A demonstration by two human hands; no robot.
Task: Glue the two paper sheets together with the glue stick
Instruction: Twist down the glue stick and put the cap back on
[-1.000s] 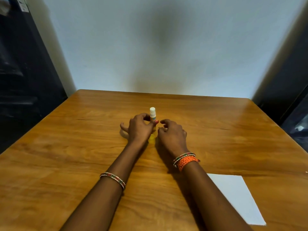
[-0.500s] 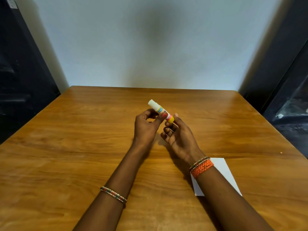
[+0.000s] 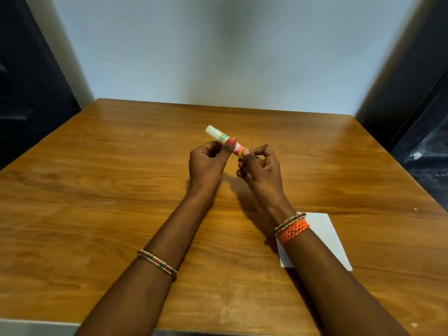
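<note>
A small glue stick with a white cap and a yellow and pink label is held tilted above the middle of the wooden table. My left hand pinches its middle, near the capped end. My right hand grips its lower end. The cap is on. White paper lies flat on the table at the right, partly hidden under my right forearm; I cannot tell whether it is one sheet or two.
A pale wall stands behind the table's far edge. Dark furniture flanks the table on the left and right. The table's near edge shows at the bottom left.
The glue stick stood upright on the table one second ago. Both hands have lifted it and tilted it, and my right hand has closed on its lower end.
</note>
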